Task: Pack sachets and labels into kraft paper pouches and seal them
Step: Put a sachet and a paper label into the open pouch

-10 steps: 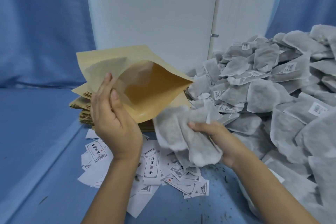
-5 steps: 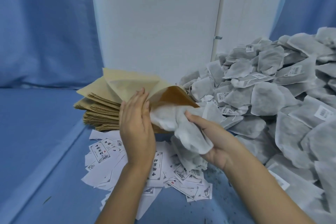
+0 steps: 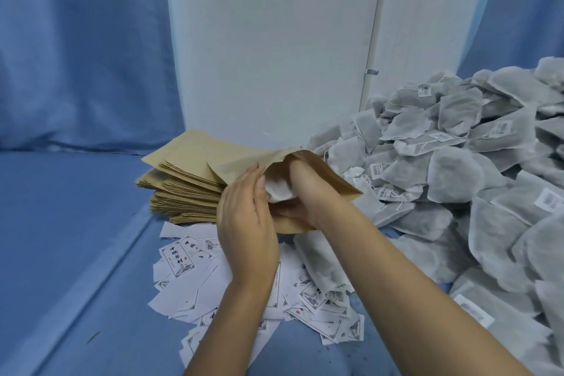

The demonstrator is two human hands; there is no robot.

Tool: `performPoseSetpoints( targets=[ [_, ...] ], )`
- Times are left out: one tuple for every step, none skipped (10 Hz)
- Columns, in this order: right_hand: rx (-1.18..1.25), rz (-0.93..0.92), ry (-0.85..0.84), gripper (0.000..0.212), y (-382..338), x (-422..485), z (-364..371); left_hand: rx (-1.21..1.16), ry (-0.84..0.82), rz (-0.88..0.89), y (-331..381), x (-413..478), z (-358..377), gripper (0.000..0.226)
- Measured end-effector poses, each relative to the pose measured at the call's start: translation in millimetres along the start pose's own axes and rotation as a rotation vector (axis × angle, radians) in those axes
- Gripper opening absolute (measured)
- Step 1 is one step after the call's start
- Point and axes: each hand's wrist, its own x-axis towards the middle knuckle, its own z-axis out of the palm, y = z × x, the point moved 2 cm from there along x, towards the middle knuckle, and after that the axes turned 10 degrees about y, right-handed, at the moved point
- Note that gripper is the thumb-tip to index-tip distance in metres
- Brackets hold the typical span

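While right hand (image 3: 305,195) inside with sachet (image 3: 277,191), kraft pouch (image 3: 238,163) lengthwise left-right, mouth rightward.

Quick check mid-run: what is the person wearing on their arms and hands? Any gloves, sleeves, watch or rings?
Nothing worn shows. The left hand and right hand are gloveless. The left forearm and right forearm are uncovered down to the frame's edge: no sleeve, watch or band. No ring shows on the left hand; the right hand's fingers are hidden.
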Motion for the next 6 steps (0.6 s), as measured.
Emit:
performPoseSetpoints(
  targets=[
    [-0.672, -0.445, 0.162, 0.040, -2, -8, -9, 0.016, 0.006, -0.027, 0, 4, -1, 0.037],
    [-0.981, -0.742, 0.426, 0.046, 0, -26, -15, 0.000, -0.019, -0.040, -5, 4, 0, 0.035],
    [-0.945, -0.851, 0.399, 0.027, 10, -30, -11, -0.001, -0.031, -0.032, -4, 2, 0, 0.036],
    [-0.902, -0.770, 0.204, 0.023, 10, -16, -7, 0.004, -0.030, -0.001, 0, 0, 0, 0.040],
    [-1.069, -0.660, 0.089, 0.030, 10, 7, -3, 0.048, -0.026, 0.091, 4, -4, 0, 0.041],
    [-1.096, -0.803, 0.253, 0.027, 14, 11, -13, 0.050, -0.069, 0.087, 2, -3, 0, 0.038]
  ],
)
